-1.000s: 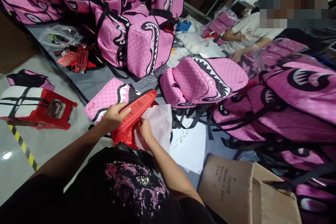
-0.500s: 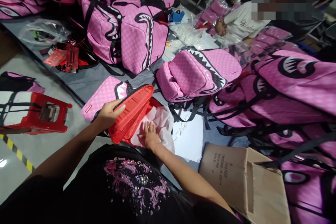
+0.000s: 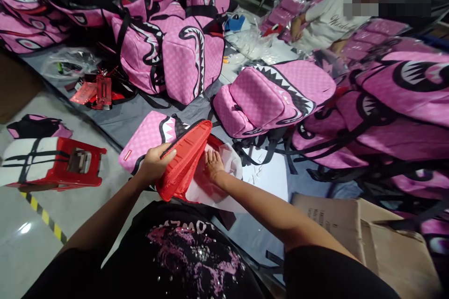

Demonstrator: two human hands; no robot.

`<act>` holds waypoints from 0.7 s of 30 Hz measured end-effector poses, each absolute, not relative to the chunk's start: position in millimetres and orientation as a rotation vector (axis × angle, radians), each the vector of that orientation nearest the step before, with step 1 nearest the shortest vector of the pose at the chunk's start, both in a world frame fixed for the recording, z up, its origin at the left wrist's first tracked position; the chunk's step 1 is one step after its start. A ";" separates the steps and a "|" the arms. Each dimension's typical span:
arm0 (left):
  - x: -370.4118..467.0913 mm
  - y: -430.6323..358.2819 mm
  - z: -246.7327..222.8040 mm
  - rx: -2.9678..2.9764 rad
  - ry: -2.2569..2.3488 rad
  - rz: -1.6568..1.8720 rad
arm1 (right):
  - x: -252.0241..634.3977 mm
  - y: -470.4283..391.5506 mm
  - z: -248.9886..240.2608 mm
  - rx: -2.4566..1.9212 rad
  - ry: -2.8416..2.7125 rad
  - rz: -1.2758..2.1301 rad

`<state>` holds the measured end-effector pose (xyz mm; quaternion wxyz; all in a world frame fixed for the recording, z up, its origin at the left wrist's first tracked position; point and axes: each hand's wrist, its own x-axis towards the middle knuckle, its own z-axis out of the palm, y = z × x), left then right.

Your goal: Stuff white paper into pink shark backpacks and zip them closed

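My left hand [image 3: 156,162] is closed on the edge of the opened front panel of a pink backpack [image 3: 142,140], holding it up so its red lining [image 3: 185,161] shows. With fingers stretched out, my right hand [image 3: 214,167] presses on white tissue paper [image 3: 229,161] inside the bag's red opening. Part of the paper spills over the bag's right rim. White sheets [image 3: 266,175] lie on the table just right of the bag. A pink backpack with a shark-mouth print [image 3: 270,98] lies beyond my right hand.
More pink backpacks [image 3: 194,60] stand at the back and pile up [image 3: 393,135] on the right. A cardboard box [image 3: 329,224] sits at the near right. Red tags [image 3: 103,91] lie at the left table edge. A red stool [image 3: 79,163] stands on the floor. Across the table sits another person [image 3: 326,23].
My right hand has pushed farther into the bag, away from me, across the tissue paper. My left hand still holds the panel. The whole view has shifted slightly.
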<state>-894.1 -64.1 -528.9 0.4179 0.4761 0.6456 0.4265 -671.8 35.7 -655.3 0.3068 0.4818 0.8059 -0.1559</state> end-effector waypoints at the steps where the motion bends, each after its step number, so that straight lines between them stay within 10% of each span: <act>1: -894.0 -64.5 -529.2 1.178 1.619 1.074 | -669.5 39.3 -657.2 1.227 2.191 -0.367; 21: -893.6 -61.7 -519.3 1.257 1.611 1.048 | -673.8 67.4 -686.4 0.852 2.575 -0.207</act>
